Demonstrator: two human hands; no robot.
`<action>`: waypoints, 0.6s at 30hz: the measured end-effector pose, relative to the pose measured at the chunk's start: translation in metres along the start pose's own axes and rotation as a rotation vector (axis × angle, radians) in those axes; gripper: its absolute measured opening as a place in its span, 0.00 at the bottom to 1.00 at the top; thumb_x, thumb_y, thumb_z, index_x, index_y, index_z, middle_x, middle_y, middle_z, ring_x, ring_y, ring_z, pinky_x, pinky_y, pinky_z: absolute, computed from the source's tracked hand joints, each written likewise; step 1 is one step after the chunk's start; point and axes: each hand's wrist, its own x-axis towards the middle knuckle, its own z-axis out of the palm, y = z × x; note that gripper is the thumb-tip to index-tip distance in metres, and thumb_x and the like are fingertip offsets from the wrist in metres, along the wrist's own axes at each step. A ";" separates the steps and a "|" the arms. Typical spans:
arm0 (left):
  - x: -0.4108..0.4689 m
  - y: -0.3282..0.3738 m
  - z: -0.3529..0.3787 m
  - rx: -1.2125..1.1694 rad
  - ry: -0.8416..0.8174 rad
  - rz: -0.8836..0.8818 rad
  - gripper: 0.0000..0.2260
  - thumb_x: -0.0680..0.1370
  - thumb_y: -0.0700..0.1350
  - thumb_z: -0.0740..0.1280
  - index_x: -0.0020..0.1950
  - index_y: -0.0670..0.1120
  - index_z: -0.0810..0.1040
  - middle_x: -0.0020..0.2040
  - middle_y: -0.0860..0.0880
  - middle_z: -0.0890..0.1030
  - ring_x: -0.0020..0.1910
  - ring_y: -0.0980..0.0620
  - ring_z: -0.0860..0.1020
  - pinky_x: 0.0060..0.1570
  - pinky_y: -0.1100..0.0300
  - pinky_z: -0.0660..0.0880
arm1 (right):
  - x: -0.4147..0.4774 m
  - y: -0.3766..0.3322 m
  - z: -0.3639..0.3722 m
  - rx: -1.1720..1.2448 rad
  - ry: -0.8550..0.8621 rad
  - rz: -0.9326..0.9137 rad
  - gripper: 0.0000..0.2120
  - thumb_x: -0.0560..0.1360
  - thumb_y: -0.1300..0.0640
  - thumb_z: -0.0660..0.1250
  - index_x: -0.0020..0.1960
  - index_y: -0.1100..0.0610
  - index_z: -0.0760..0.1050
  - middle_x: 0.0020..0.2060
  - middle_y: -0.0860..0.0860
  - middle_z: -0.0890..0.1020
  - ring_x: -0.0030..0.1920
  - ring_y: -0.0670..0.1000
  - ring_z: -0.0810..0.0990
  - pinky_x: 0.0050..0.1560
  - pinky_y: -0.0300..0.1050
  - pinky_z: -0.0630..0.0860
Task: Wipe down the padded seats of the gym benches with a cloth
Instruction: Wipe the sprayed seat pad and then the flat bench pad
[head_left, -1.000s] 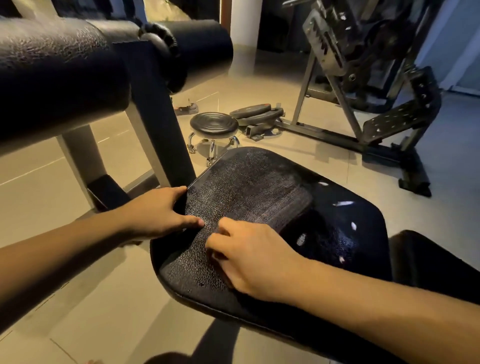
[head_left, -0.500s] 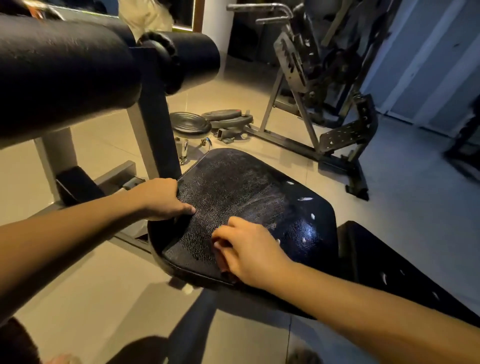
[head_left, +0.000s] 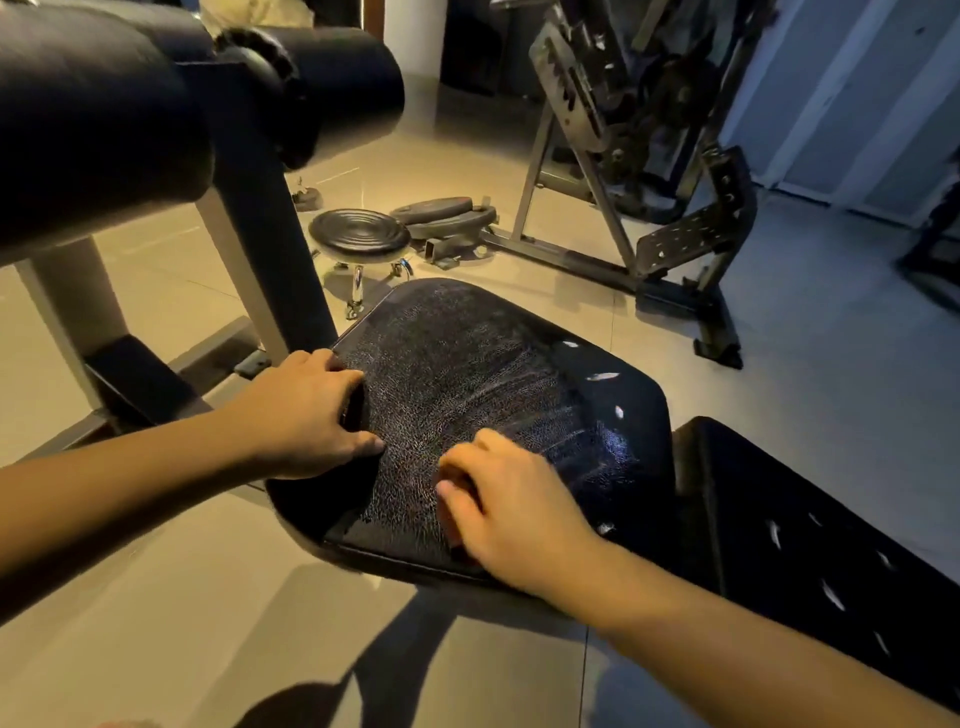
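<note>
**Both hands at the near-left of the seat, unwiped vinyl to the right**

The black, cracked-vinyl padded seat (head_left: 519, 364) fills the middle of the view, its narrow end pointing away from the person. The long black back pad (head_left: 831, 561) carries the bench's axis on toward the lower right. What looks like a dark speckled cloth (head_left: 441, 415) lies over the seat's left part, though it is hard to tell from the worn vinyl.

The left hand (head_left: 306, 410) clasps the seat's left edge, fingers wrapped over it and thumb on top. The right hand (head_left: 511, 506) sits on the near part of the surface with its fingers curled down, apparently bunching the cloth. Whether it truly pinches fabric is unclear.

The glossy right side of the seat, with its small white tears (head_left: 602, 375), lies to the right of and beyond the right hand. That hand is the nearer one for a sweep that way.

Against half a second ago, both hands keep nearly the same spots and only the view has shifted. A second ago a folded cloth edge showed plainly across the seat's middle, and it no longer does.
</note>
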 end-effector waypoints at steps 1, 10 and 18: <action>-0.001 0.000 -0.002 -0.019 -0.009 -0.002 0.40 0.74 0.70 0.65 0.81 0.52 0.60 0.77 0.47 0.64 0.74 0.46 0.63 0.71 0.51 0.66 | -0.010 -0.013 0.002 0.015 -0.029 -0.097 0.09 0.81 0.50 0.62 0.57 0.52 0.77 0.49 0.51 0.74 0.48 0.57 0.78 0.47 0.54 0.76; 0.001 0.005 0.002 0.015 0.006 0.033 0.42 0.73 0.72 0.63 0.81 0.53 0.60 0.77 0.49 0.64 0.75 0.48 0.63 0.71 0.52 0.68 | 0.025 0.135 -0.022 -0.080 0.144 0.441 0.08 0.80 0.50 0.68 0.57 0.47 0.83 0.55 0.49 0.82 0.57 0.56 0.80 0.59 0.52 0.76; 0.003 0.001 0.000 0.022 -0.008 0.064 0.48 0.65 0.78 0.55 0.80 0.54 0.62 0.76 0.50 0.65 0.74 0.49 0.63 0.72 0.51 0.67 | -0.009 0.019 0.001 0.049 -0.021 -0.100 0.11 0.81 0.47 0.63 0.59 0.49 0.79 0.48 0.49 0.73 0.49 0.53 0.77 0.48 0.50 0.75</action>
